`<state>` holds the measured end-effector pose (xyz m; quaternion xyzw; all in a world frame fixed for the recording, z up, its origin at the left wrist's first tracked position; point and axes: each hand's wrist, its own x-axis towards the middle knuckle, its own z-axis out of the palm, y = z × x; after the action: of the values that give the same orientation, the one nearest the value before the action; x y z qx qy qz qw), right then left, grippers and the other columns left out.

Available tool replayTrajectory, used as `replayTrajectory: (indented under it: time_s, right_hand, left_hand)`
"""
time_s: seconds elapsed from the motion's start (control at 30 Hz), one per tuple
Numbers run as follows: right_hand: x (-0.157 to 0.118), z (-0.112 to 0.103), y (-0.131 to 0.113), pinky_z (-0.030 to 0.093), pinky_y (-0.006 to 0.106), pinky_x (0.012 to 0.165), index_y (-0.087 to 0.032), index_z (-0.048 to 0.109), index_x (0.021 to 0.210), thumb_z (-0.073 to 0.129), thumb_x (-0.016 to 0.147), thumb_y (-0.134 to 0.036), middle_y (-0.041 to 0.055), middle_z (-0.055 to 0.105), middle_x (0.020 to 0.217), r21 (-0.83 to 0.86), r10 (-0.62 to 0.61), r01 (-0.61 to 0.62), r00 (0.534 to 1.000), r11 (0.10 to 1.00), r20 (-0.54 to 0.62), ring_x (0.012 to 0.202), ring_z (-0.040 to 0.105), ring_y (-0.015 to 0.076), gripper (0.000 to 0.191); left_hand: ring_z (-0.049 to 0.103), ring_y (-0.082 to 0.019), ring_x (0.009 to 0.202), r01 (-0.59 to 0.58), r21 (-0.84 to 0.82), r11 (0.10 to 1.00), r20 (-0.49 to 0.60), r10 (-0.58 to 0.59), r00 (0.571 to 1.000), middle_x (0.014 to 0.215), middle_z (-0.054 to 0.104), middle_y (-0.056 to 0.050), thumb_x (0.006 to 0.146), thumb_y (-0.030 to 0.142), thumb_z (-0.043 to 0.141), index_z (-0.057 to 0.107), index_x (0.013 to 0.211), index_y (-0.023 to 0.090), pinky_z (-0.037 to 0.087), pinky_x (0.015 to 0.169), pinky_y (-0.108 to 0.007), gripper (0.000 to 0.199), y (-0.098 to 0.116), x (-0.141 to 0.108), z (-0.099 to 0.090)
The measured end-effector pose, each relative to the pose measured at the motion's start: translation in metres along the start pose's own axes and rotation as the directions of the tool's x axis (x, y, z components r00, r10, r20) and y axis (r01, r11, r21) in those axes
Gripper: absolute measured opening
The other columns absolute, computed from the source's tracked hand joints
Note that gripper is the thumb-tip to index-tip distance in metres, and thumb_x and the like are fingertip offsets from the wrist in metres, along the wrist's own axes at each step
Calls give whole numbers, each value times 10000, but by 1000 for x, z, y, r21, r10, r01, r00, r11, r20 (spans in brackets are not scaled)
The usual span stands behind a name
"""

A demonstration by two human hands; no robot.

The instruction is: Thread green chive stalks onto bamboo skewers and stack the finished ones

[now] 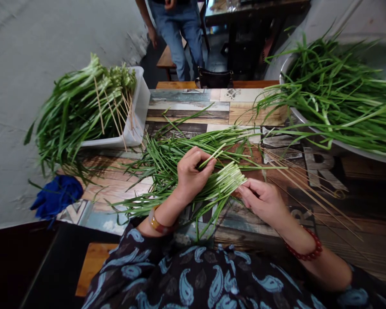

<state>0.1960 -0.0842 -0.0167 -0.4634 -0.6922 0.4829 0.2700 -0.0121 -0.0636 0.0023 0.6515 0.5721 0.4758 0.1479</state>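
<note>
My left hand is closed, pinching a few garlic chive stalks between thumb and fingertips, their pale ends pointing up to the right. Just below it lies a flat, side-by-side row of garlic chives with pale cut ends. My right hand is closed in a pinch at the right edge of that row; any stick between its fingers is hidden. Loose garlic chives spread over the table behind and left of my hands. Several thin bamboo skewers lie on the table to the right.
A white plastic tub at left is heaped with chives with skewers sticking out. At right stands a large metal basin of loose chives. A blue glove or cloth lies at the table's left edge. A person in jeans stands beyond the table.
</note>
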Motion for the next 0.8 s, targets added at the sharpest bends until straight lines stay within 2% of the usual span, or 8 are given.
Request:
replayTrajectory:
  time_s: [0.13,0.23,0.37,0.47,0.53,0.6,0.8]
  right_hand:
    - [1,0,1,349,203,458,-183,587,679,499,930,-320,-33,538,483,17,11,-12,1000,1000,5,423,454,86,299]
    - [1,0,0,336,199,438,-181,598,707,497,933,-320,-41,530,483,52,37,-37,999,998,13,401,437,77,284]
    - [1,0,0,313,196,410,-178,602,716,492,937,-319,-46,526,493,84,40,-43,999,996,28,375,413,64,285]
    - [1,0,0,308,193,401,-177,602,716,493,936,-314,-48,521,491,103,46,-49,998,994,31,370,405,60,282]
    - [1,0,0,308,193,398,-175,613,736,491,935,-309,-47,523,493,110,50,-53,998,993,32,369,405,61,269]
    - [0,1,0,308,192,396,-172,619,744,489,936,-312,-45,525,495,113,54,-58,998,992,36,373,409,63,270]
    - [0,1,1,308,193,393,-169,628,762,494,934,-328,-43,525,506,140,56,-62,998,988,39,375,401,63,269]
  left_hand:
    - [554,-125,650,-50,-85,995,101,59,993,674,617,-14,818,177,653,651,698,177,422,624,-251,120,1,0,0]
    - [559,-128,673,-2,-193,981,226,46,973,697,631,-20,833,223,656,665,701,171,436,654,-256,143,2,3,-3]
    - [556,-133,716,243,-327,913,314,-138,939,763,621,-24,834,349,679,685,789,161,451,690,-260,194,-2,6,-10]
    - [520,-114,672,436,-429,791,370,-286,884,753,587,-9,828,424,682,689,899,163,432,616,-230,270,-7,5,-12]
    - [519,-101,656,490,-496,717,379,-330,865,737,586,-1,850,437,656,685,910,165,427,609,-216,279,-10,5,-11]
    - [542,-92,652,491,-555,671,348,-349,870,752,607,0,863,415,647,677,900,168,438,624,-212,252,-11,5,-10]
    - [517,-68,563,420,-644,639,238,-355,904,701,577,33,795,311,734,644,941,186,416,549,-192,213,-10,11,-13]
